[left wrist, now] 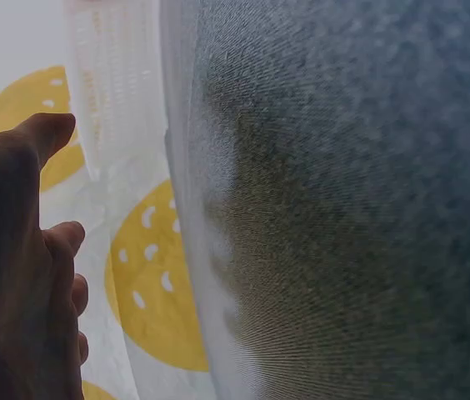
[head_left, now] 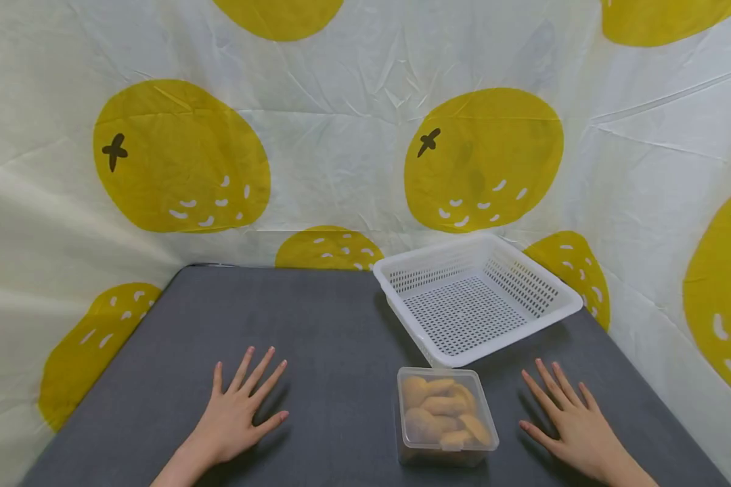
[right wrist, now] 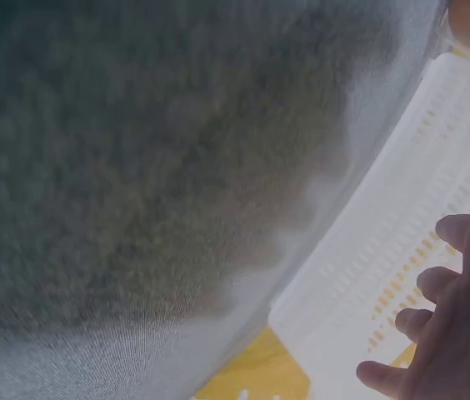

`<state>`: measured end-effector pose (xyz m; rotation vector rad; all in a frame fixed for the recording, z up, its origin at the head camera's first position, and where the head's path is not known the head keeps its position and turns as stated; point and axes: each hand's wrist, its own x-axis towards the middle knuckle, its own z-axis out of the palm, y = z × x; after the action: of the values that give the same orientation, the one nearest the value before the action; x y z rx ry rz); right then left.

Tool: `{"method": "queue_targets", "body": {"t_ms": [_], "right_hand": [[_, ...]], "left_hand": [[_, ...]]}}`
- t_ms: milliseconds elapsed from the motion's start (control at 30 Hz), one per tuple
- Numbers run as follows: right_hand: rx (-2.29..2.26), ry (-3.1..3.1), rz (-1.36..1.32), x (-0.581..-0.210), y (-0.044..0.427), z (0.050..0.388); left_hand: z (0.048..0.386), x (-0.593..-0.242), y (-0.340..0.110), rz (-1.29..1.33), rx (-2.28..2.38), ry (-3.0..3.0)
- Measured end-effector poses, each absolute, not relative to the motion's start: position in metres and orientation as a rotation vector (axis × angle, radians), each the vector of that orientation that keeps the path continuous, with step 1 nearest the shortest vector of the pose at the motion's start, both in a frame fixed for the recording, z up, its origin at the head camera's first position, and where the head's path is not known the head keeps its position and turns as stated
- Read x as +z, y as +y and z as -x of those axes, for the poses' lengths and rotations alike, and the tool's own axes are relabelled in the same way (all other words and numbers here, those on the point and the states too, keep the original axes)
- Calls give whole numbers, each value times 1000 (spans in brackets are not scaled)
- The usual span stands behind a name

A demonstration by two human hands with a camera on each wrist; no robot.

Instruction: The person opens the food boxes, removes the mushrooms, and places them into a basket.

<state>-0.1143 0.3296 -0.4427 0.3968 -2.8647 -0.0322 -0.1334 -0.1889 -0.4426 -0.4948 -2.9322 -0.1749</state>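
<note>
The left hand [head_left: 234, 416] is palm down with its fingers straight and spread wide, the thumb standing well out toward the right hand [head_left: 585, 433]. The right hand matches it: palm down, fingers straight and parted, thumb pointing inward. Both grips are wide, and the wrist views show each hand raised a little off the dark grey tabletop [head_left: 329, 338], with shadows on the surface beneath.

Between the two hands, nearer the right one, sits a clear plastic box [head_left: 423, 455], upright, just beyond the reach of the right thumb and well apart from the left. Its translucent lid [head_left: 454, 446] is on, and rounded golden-brown pieces [head_left: 445, 406], biscuit-like, lie heaped inside.

Ahead of the right hand and toward its inner side, past the box, stands a white perforated plastic basket [head_left: 463, 314], its open top facing up and one corner aimed at the box. Whether that corner touches the box cannot be told. The basket is well apart from the left hand, off to the far right of it.

Beyond both hands hangs a white curtain [head_left: 329, 155] printed with large yellow fruits [head_left: 183, 176], wrapping round the sides of the table.
</note>
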Motion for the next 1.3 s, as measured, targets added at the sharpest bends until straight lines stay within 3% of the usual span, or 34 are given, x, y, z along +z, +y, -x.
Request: {"method": "queue_targets", "body": {"t_ms": [967,1300], "right_hand": [[1,-2649,-693,-426,294,98],[96,-2486,-924,-416,283,100]], "left_hand": [[114,-432,-156,842,-155,-2695],[109,-420,-135,1004,-189,-2579]]}}
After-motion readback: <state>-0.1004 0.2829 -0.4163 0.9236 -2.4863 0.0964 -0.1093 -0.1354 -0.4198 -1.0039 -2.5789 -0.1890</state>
